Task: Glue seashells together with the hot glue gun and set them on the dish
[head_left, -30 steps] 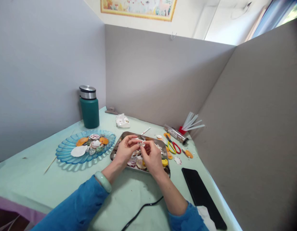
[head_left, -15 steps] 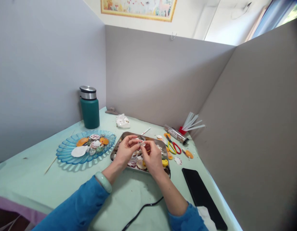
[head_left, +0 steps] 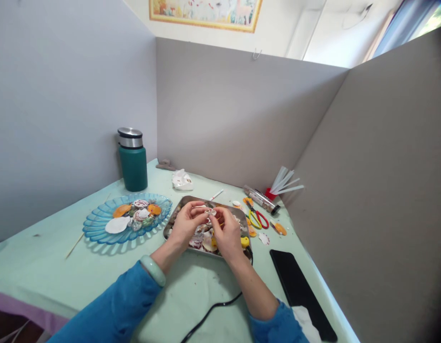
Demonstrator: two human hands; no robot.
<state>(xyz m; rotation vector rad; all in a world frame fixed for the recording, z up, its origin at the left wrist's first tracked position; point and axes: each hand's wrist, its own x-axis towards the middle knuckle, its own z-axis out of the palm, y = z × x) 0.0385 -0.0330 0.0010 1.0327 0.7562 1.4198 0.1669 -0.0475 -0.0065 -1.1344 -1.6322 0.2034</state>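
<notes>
Grey partition panels (head_left: 223,119): enclose the table (head_left: 45,267) on three sides; the table is covered in pale green.
Obstructions: the backs of both hands and the curled fingers cover most of the held item and the middle of the tray.
Left surroundings: dark green flask (head_left: 133,164) with a steel cap, upright at the back; wooden skewer (head_left: 74,245) flat on the table, just beside the blue plate.
Rear surroundings: crumpled white wrapper (head_left: 181,180) near the back panel.
Right surroundings: scissors (head_left: 258,218) with one yellow and one red handle; silver tube (head_left: 261,200) lying on its side; clear sticks (head_left: 286,183) fanned out of a red holder; black flat device (head_left: 295,286) by the right edge; black cable (head_left: 209,309) running from the near edge towards the tray.
Held item: small shell (head_left: 210,212), pale and glossy, raised just above the far half of the tray; details too small to resolve.
Left hand (head_left: 186,225): grip closed, thumb and forefinger pinched on the small shell; green bangle (head_left: 153,269) at the wrist.
Right hand (head_left: 228,234): grip closed, fingertips meeting the small shell from the opposite side.
Steel tray (head_left: 191,198): rectangular, centre of table, loaded with mixed shells in white, brown and yellow.
Blue plate (head_left: 95,228): scalloped glass, left of the tray and apart from it; holds orange, white and speckled shells grouped at its right half.
</notes>
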